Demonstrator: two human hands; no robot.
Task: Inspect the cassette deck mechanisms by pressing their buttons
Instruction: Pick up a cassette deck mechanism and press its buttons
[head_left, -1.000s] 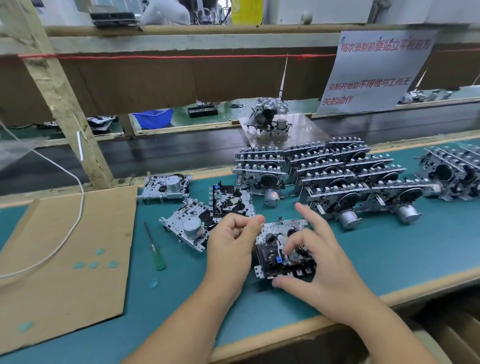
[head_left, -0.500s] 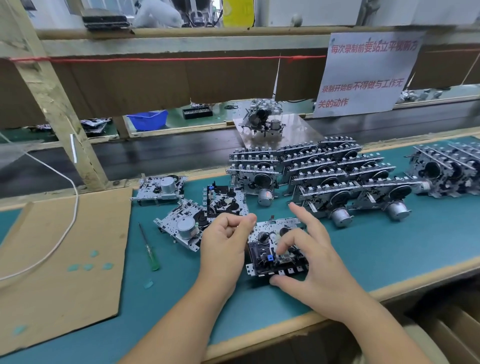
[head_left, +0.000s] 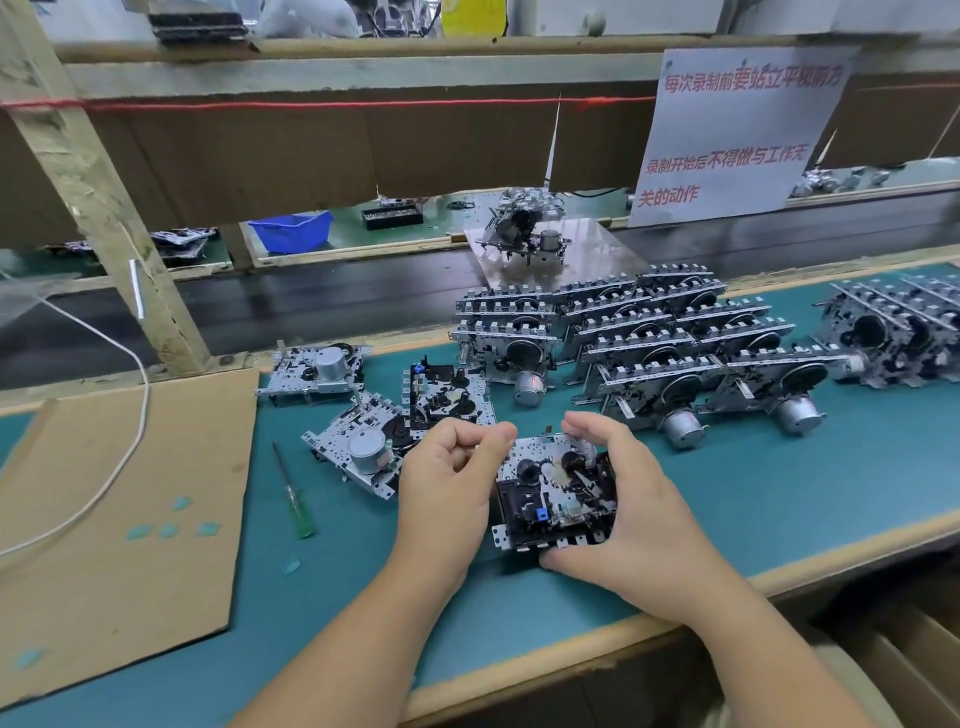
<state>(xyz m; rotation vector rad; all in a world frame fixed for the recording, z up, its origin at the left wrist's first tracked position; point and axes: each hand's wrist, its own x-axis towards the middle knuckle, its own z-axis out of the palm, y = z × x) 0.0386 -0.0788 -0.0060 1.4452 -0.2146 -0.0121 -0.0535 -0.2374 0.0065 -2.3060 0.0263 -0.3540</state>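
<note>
A cassette deck mechanism (head_left: 550, 491) with a metal plate, black reels and a small blue part lies on the teal mat (head_left: 779, 493) near the front edge. My right hand (head_left: 628, 514) grips it from the right, fingers curled over its far edge and thumb under its near edge. My left hand (head_left: 447, 493) holds its left edge with curled fingers, thumb near the top left corner. Three loose mechanisms (head_left: 363, 452) lie just left and behind. Stacked rows of mechanisms (head_left: 649, 338) stand behind on the right.
A green-handled screwdriver (head_left: 293, 499) lies left of my left hand. A cardboard sheet (head_left: 119, 493) with a white cable (head_left: 130, 441) covers the left side. Behind runs a dark conveyor belt (head_left: 311, 301), with a wooden post (head_left: 98, 197), a blue bin (head_left: 291, 228) and a paper sign (head_left: 727, 135).
My right hand's fingers have lifted off the mechanism's face and curled over its far right edge, exposing the reels. The left hand stays at the left edge.
</note>
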